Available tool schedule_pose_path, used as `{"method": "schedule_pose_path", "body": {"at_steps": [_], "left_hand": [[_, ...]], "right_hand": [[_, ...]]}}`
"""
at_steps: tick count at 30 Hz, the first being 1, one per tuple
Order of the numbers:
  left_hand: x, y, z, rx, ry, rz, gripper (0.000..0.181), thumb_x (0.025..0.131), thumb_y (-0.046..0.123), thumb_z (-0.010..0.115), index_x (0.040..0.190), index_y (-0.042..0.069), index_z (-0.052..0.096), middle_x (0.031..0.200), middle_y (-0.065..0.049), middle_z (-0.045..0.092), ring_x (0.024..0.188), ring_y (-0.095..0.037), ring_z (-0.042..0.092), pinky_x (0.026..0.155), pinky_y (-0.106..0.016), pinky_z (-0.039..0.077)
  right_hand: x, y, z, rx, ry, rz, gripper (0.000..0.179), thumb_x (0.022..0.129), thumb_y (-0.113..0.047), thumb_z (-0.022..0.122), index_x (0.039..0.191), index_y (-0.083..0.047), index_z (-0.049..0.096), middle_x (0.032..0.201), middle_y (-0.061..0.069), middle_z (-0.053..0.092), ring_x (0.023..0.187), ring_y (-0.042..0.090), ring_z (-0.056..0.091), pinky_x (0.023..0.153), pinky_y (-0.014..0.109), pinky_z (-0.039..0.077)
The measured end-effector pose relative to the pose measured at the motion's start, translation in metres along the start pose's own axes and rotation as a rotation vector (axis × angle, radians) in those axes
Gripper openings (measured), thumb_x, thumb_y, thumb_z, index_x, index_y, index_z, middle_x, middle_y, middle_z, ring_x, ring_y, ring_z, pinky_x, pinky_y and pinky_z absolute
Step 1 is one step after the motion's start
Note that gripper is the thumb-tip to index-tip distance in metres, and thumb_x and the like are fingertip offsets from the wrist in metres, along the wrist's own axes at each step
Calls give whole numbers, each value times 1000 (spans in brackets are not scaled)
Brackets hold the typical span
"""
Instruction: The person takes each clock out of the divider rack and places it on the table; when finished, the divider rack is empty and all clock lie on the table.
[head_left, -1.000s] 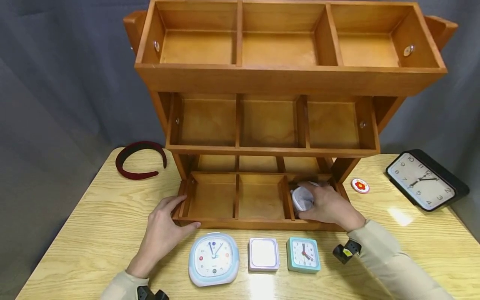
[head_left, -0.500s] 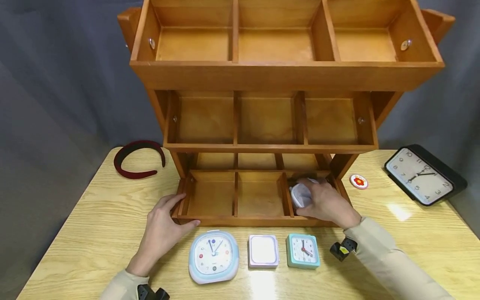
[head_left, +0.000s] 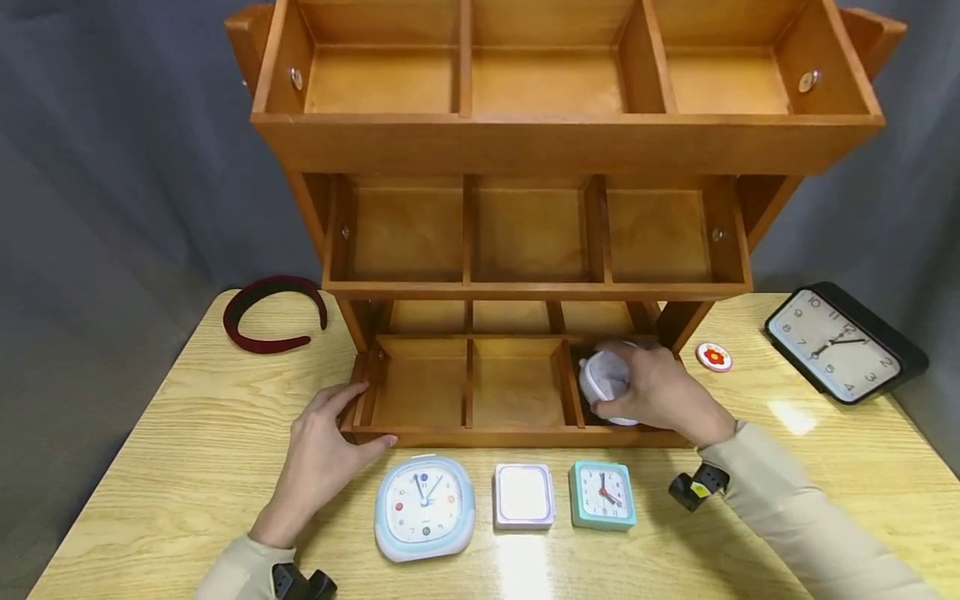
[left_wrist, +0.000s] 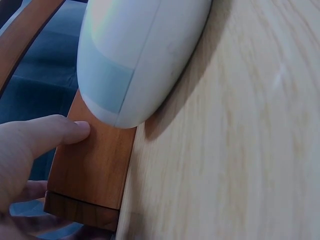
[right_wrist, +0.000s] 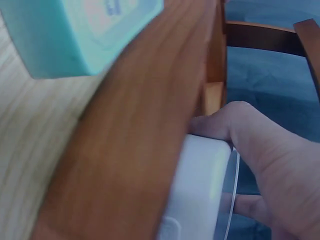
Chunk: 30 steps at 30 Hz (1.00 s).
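My right hand [head_left: 660,392] grips a rounded white case with a clear front [head_left: 606,379] in the right compartment of the bottom drawer [head_left: 487,437]. In the right wrist view the thumb and fingers hold the white case [right_wrist: 200,175] from either side, right behind the drawer's front wall. The hand covers part of it, and its markings are hidden. My left hand [head_left: 322,446] holds the drawer's front left corner, thumb on the front wall and fingers along the side. The left wrist view shows that thumb on the wood beside a blue-white clock [left_wrist: 145,55].
Before the drawer stand the oval clock [head_left: 425,507], a white-and-lilac square case [head_left: 523,497] and a teal clock [head_left: 603,496]. Two pulled-out drawers overhang above. A dark red headband [head_left: 232,321] lies left; a flower badge [head_left: 714,357] and a black clock [head_left: 836,342] are right.
The white case has tilted and risen slightly in the right hand, showing more of its lower edge. The left hand keeps its hold, and the head view has shifted a little.
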<state>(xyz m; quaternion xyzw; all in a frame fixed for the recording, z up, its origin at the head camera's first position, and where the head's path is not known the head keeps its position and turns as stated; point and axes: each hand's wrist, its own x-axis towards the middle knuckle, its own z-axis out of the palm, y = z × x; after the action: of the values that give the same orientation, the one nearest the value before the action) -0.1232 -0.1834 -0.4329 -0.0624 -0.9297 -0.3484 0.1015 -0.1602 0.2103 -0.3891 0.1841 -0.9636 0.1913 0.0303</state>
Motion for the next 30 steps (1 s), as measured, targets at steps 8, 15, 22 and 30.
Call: {"method": "schedule_pose_path", "body": {"at_steps": [8, 15, 22, 30], "left_hand": [[1, 0, 1, -7, 1, -4, 71, 64, 20, 90, 127, 2, 61, 129, -21, 57, 118, -42, 56, 98, -56, 46], [1, 1, 0, -9, -3, -7, 71, 64, 20, 89, 127, 3, 61, 129, -21, 57, 119, -42, 55, 98, -56, 46], [0, 2, 0, -13, -21, -20, 72, 66, 22, 89, 128, 3, 60, 130, -21, 56, 120, -42, 54, 99, -56, 45], [0, 2, -1, -20, -19, -21, 72, 66, 22, 89, 128, 3, 60, 131, -20, 56, 121, -42, 54, 99, -56, 45]], "right_hand": [[-6, -5, -23, -4, 41, -28, 65, 61, -22, 84, 117, 2, 62, 92, 12, 68, 80, 24, 61, 66, 35, 51], [-18, -12, -35, 2, 41, -30, 67, 60, -22, 84, 118, 0, 61, 91, 15, 65, 77, 24, 58, 59, 29, 47], [-33, -18, -40, 12, 39, -17, 70, 59, -23, 85, 123, -7, 59, 93, 17, 62, 77, 22, 56, 57, 26, 44], [-48, -19, -44, 4, 43, -5, 77, 57, -24, 87, 125, -6, 58, 99, 21, 62, 74, 19, 55, 54, 23, 42]]}}
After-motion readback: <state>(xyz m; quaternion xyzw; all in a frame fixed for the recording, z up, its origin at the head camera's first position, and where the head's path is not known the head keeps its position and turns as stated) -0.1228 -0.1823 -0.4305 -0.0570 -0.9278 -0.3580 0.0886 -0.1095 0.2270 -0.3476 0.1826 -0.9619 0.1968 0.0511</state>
